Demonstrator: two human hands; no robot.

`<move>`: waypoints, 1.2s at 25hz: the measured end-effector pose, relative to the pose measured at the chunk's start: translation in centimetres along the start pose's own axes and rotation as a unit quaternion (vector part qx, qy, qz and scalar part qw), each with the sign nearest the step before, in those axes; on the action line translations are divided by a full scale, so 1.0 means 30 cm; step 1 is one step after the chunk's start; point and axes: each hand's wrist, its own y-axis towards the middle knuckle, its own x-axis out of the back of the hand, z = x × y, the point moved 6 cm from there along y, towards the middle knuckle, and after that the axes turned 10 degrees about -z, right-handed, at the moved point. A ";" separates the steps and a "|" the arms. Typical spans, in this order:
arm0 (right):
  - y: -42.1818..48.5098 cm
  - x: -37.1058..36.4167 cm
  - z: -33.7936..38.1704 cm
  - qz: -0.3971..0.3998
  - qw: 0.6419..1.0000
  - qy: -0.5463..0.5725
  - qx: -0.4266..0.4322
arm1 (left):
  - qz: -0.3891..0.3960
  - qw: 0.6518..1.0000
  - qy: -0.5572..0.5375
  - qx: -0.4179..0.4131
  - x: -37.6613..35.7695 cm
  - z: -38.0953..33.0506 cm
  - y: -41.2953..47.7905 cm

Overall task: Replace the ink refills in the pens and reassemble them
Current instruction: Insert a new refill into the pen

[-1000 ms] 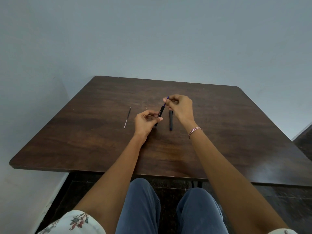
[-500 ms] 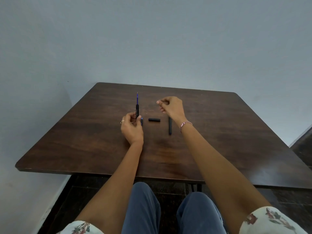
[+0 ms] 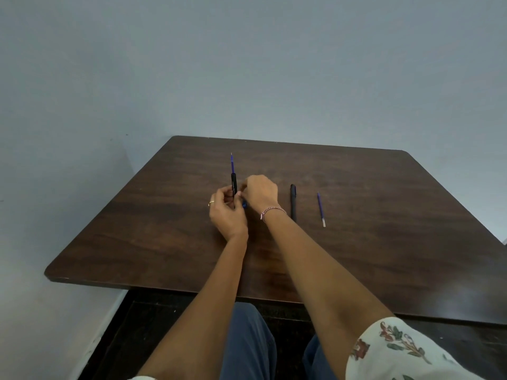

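Grips black pen barrel (image 3: 233, 183) upright in left hand (image 3: 227, 215) fingers, blue refill (image 3: 233, 165) poking from its top; curls right hand (image 3: 260, 193) fingers against it, hold unclear. On table (image 3: 384, 215) rightward, second black pen (image 3: 293, 201) and loose refill (image 3: 321, 209), apart

Dark wood-grain table (image 3: 356, 215), smooth with a soft sheen; the held pen (image 3: 234, 185) and the loose pen (image 3: 293, 201) on it look matt black plastic; sleeve (image 3: 397, 352) is cloth
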 end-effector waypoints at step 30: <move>-0.157 0.158 -0.343 -0.175 0.730 0.627 -0.210 | 0.170 0.984 0.015 -0.051 -0.091 0.005 -0.045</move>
